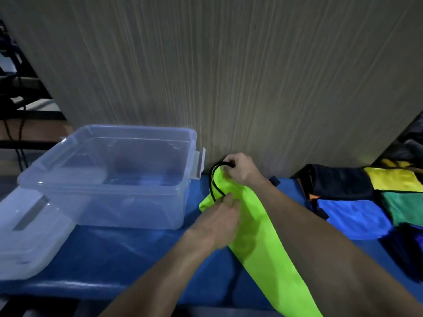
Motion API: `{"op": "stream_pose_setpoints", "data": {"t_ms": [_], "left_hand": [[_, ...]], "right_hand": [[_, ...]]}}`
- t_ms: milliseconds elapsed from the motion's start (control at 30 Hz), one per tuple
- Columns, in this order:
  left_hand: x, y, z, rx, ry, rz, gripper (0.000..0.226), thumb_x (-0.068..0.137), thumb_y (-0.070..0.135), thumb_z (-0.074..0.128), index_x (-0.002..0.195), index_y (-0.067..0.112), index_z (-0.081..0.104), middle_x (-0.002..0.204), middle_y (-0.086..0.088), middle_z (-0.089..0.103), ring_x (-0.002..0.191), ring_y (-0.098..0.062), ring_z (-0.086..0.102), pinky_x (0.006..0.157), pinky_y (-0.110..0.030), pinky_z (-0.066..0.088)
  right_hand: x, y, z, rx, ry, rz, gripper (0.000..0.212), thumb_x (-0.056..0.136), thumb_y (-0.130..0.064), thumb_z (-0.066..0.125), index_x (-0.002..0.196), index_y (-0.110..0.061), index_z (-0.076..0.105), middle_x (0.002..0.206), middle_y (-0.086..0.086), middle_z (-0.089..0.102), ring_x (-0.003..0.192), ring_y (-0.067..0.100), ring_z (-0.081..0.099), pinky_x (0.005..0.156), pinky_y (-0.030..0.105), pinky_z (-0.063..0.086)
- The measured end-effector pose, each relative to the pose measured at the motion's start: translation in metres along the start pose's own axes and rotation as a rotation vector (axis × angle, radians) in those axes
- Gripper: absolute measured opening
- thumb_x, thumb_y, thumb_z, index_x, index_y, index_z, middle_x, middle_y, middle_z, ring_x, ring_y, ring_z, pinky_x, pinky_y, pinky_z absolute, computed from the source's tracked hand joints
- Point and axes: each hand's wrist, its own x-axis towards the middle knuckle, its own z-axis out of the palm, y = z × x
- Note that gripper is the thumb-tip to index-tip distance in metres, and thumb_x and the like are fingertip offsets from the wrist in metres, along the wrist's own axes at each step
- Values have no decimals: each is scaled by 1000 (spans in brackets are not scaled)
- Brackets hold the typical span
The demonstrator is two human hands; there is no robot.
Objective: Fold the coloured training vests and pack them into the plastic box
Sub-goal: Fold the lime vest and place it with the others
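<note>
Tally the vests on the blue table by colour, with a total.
Lime green vest, held by both hands: 1
Black vest: 1
Yellow vest: 1
Blue vest: 1
Dark green vest: 1
Total plainly visible: 5. More dark cloth at the right edge is too dim to count.
</note>
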Motion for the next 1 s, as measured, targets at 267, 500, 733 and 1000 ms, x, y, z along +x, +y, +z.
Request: {"op": "stream_pose_setpoints", "data": {"t_ms": [267,500,733,1000], "left_hand": [[8,28,34,19,-168,26,56,110,36,29,151,-2,30,158,-24,25,145,-42,26,120,-51,27],[24,-10,27,111,-82,-406,68,108,48,23,160,6,8,168,-17,-5,151,-50,-6,121,-63,6],[31,-6,25,45,109,-156,47,106,39,38,146,14,42,152,-8,38,137,-31,39,107,-45,40],[43,-26,23,54,107,-258,54,106,47,34,151,17,35,159,-9,31,144,-33,30,113,-48,31]], "right_hand": [[5,16,6,62,-34,-2,17,95,-18,67,111,-17,73,111,-1,73,104,10,62,90,16,42],[-3,35,12,97,-115,-152,49,90,2,62,136,-15,62,129,7,63,124,18,59,112,29,41],[-19,37,2,64,-32,-281,57,79,15,46,126,-11,68,123,10,63,118,19,60,104,19,39],[-55,44,-13,-96,-101,-352,45,83,18,47,114,-3,73,118,14,66,114,26,61,99,18,37]]}}
